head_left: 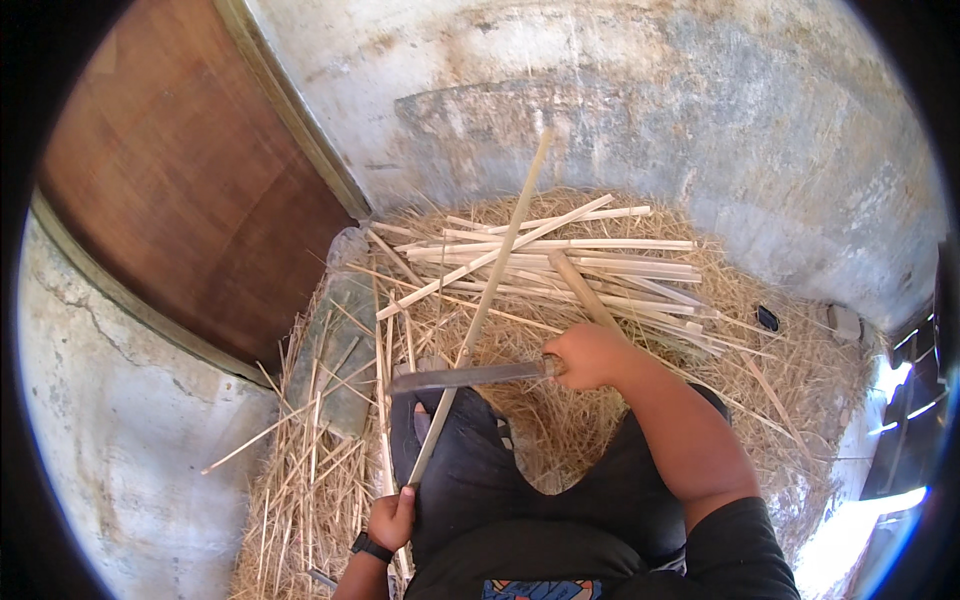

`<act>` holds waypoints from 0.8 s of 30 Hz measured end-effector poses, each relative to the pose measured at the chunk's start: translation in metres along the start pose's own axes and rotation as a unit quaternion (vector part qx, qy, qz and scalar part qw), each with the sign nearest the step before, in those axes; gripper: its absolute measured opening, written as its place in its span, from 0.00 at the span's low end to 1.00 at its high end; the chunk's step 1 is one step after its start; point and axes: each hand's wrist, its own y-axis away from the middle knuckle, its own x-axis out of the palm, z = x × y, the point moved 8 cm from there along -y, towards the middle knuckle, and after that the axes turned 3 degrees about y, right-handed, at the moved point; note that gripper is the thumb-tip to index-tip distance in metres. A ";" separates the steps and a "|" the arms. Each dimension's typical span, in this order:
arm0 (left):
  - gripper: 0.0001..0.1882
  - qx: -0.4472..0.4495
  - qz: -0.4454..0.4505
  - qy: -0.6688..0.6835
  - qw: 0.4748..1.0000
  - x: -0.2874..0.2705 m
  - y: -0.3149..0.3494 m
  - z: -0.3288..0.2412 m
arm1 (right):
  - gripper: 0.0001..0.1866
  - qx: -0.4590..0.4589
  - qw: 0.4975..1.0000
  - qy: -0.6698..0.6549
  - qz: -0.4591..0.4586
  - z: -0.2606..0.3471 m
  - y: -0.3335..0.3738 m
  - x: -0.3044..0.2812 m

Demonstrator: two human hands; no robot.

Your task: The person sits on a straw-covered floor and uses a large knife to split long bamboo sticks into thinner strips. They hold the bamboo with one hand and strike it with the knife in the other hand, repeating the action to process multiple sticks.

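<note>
My left hand [392, 517] is closed round the lower end of a long, pale bamboo strip [502, 258]. The strip slants up and away over my left thigh toward the wall. In my right hand [585, 357] is the handle of a machete [470, 376], its dark, broad blade pointing left. The blade lies across the strip just above my left knee; whether it cuts into the strip I cannot tell. Beyond my right hand a thicker wooden stick [582, 288] leans on a pile of split bamboo strips [600, 244].
Shavings and straw [800, 375] cover the floor. Thin slivers [310, 480] heap up at my left beside a greenish-grey slab [345, 350]. A brown door [190, 190] is at the left, a stained wall [650, 110] ahead. A small dark object [767, 318] and a block [844, 322] lie at the right.
</note>
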 end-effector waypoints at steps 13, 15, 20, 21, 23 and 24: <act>0.35 -0.021 0.005 0.024 0.999 0.003 -0.001 0.007 | 0.18 0.025 1.000 0.008 0.012 -0.010 0.002 0.003; 0.35 -0.019 -0.006 0.017 1.000 0.002 -0.001 0.007 | 0.18 0.016 1.000 0.006 -0.004 -0.007 0.001 0.000; 0.36 -0.002 -0.001 -0.005 1.000 -0.001 0.001 -0.007 | 0.19 0.021 0.998 0.002 -0.059 -0.020 0.008 -0.021; 0.36 -0.001 0.001 -0.005 1.000 -0.001 0.002 -0.008 | 0.19 0.024 0.998 0.009 -0.051 -0.021 0.007 -0.022; 0.36 -0.004 0.006 -0.005 1.000 -0.001 0.001 -0.007 | 0.18 0.032 0.999 0.023 -0.035 -0.023 0.009 -0.022; 0.36 -0.005 0.009 -0.005 1.000 0.000 -0.001 -0.007 | 0.18 0.029 0.999 0.023 -0.033 -0.026 0.008 -0.016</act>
